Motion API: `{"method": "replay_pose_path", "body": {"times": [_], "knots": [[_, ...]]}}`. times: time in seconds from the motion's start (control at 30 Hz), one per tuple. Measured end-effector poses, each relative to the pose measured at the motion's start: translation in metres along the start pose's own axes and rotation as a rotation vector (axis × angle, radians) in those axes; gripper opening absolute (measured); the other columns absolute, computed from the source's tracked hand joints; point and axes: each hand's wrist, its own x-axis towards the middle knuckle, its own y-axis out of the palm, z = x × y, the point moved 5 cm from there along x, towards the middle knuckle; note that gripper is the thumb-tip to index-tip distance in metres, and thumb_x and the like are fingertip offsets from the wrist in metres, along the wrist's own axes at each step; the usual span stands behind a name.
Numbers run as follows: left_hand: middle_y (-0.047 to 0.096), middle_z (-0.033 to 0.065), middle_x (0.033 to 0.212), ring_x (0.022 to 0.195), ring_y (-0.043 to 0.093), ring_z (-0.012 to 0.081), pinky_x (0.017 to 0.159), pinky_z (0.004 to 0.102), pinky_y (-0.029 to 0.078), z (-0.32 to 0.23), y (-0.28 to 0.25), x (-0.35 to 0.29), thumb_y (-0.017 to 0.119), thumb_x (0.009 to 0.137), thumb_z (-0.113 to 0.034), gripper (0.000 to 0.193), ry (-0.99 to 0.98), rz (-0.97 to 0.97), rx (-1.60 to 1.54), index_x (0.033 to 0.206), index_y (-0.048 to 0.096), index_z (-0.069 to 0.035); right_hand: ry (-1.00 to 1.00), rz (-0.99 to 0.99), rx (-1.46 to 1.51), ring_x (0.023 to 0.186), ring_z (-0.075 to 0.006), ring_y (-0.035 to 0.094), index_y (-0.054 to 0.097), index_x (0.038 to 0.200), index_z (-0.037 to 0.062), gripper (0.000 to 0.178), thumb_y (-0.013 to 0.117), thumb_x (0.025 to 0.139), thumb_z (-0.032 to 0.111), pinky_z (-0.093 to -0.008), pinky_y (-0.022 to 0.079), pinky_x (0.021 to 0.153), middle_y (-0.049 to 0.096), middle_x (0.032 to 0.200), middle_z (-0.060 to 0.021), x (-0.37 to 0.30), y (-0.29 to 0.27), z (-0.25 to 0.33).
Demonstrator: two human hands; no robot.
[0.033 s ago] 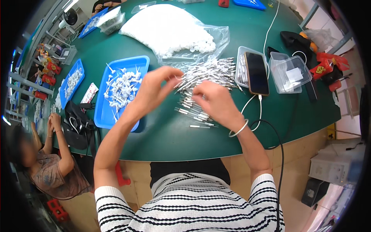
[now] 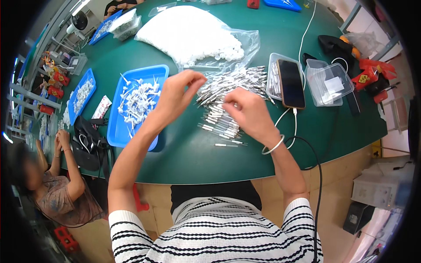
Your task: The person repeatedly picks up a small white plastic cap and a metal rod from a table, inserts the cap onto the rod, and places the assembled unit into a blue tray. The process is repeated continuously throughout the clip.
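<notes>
My left hand (image 2: 177,94) hovers above the table between the blue tray and a pile of thin clear tubes with white and silvery parts (image 2: 239,81). Its thumb and forefinger draw together at the tips; anything between them is too small to make out. My right hand (image 2: 252,111) is over the near right side of the pile, fingers curled in a pinch, and what they hold is hidden. White caps with thin stems (image 2: 139,103) lie heaped in the blue tray (image 2: 115,133). Behind the pile, a clear plastic bag spills small white caps (image 2: 188,35).
A phone (image 2: 291,83) on a white cable rests against a clear box of tubes (image 2: 274,92). Further right are stacked clear containers (image 2: 326,85). A black bag (image 2: 85,151) and a smaller blue tray (image 2: 89,72) are at left, beside a seated person (image 2: 61,188).
My left hand's fingers have lifted slightly away from the pile. My right hand has shifted a little to the right, widening the gap between the hands.
</notes>
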Motion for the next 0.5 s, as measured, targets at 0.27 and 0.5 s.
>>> {"method": "replay_pose_path", "body": {"times": [0.27,0.5], "knots": [[0.064,0.0173,0.086,0.082,0.063,0.0354,0.074,0.0438,0.049,0.094,0.090,0.085,0.060,0.085,-0.014,0.012,-0.039,-0.002,0.497,0.086,0.064,-0.003,0.194,-0.261,0.488,0.062,-0.0012,0.046,0.053,0.083,0.0015,0.013,0.062,0.089,0.008,-0.0179,0.038,0.053,0.052,0.070,0.0032,0.003,-0.017,-0.041],[0.064,0.0167,0.083,0.079,0.063,0.0340,0.071,0.0419,0.050,0.092,0.078,0.077,0.063,0.082,-0.015,0.013,-0.028,-0.079,0.493,0.083,0.064,-0.001,0.185,-0.221,0.612,0.068,-0.0052,0.054,0.054,0.091,0.0004,0.008,0.059,0.090,0.006,-0.0198,0.046,0.062,0.059,0.079,-0.0020,0.003,0.000,-0.040]]}}
